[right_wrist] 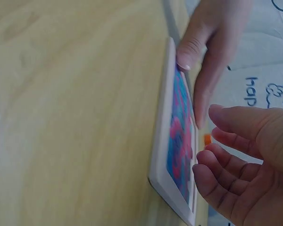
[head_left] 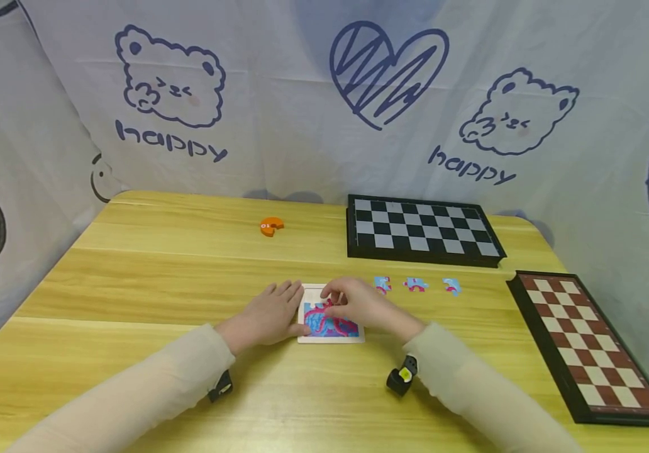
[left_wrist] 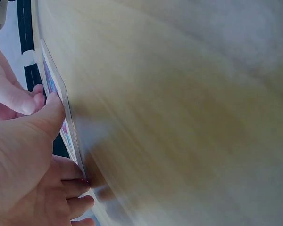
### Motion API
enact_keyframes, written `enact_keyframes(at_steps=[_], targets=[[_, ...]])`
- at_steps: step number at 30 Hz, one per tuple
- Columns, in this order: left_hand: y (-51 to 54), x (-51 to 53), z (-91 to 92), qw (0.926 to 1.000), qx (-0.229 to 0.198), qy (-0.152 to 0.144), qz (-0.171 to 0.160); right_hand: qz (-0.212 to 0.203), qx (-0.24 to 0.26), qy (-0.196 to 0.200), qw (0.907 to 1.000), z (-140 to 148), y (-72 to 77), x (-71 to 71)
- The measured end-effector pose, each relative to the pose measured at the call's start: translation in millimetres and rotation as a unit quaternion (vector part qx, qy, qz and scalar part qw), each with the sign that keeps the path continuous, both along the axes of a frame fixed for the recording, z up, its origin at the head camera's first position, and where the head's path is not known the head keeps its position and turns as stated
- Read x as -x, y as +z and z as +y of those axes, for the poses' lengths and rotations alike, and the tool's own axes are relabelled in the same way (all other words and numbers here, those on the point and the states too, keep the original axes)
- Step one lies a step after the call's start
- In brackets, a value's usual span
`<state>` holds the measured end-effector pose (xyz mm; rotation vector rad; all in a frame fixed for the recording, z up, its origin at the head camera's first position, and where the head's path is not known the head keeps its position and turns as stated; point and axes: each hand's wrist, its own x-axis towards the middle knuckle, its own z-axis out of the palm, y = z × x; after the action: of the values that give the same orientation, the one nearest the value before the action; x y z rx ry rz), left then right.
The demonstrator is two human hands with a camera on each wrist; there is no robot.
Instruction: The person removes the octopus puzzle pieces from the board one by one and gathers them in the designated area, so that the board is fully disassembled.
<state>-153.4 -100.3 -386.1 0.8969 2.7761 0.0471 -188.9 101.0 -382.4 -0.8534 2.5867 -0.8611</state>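
Note:
A small jigsaw puzzle [head_left: 324, 324] in blue and pink lies in a white-rimmed tray [head_left: 331, 340], with a pale bare strip along its far side. My left hand [head_left: 265, 316] rests at the tray's left edge, fingers extended, thumb over the near left corner. In the left wrist view that thumb [left_wrist: 52, 113] lies on the rim. Over the puzzle's upper right hovers my right hand [head_left: 361, 304], fingers loosely bent. The right wrist view shows a gap between its thumb [right_wrist: 236, 120] and fingers, with no piece visible there. Its fingertips partly hide the puzzle.
Three loose jigsaw pieces [head_left: 416, 285] lie in a row right of the tray. A black-and-white chessboard [head_left: 423, 229] stands behind them, and a brown-and-white chessboard [head_left: 590, 346] at the right edge. An orange C-shaped piece [head_left: 271, 226] lies farther back. A printed cloth [head_left: 285, 107] hangs behind the table.

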Motion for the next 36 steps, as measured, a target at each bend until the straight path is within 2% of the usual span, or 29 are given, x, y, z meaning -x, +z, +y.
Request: enact_keyframes(at_steps=[9,17,23,28,33,36], targets=[[0.7,0.4,-0.4,1.0000,-0.006,-0.002,-0.003,0.028,-0.074,0.008,0.9969,-12.1,-4.3,-5.6],[0.8,0.7,-0.1,1.0000,-0.002,0.001,-0.005,0.039,-0.082,0.017,0.9957,-13.6,-7.5,-7.9],[1.7,0.0,0.0,1.0000,-0.001,0.000,-0.003,0.038,-0.079,0.009,0.9961,-14.5,-7.5,-9.0],[2.0,-0.3,0.1,1.0000,-0.004,0.000,-0.005,0.016,-0.061,-0.008,0.9980,-14.0,-8.5,-7.4],[2.4,-0.4,0.3,0.9999,-0.005,0.003,-0.009,-0.019,0.000,-0.015,0.9997,-11.4,-10.5,-5.0],[3.2,-0.9,0.4,0.9999,-0.007,0.002,-0.010,-0.022,0.037,-0.012,0.9990,-9.0,-11.9,-3.8]])
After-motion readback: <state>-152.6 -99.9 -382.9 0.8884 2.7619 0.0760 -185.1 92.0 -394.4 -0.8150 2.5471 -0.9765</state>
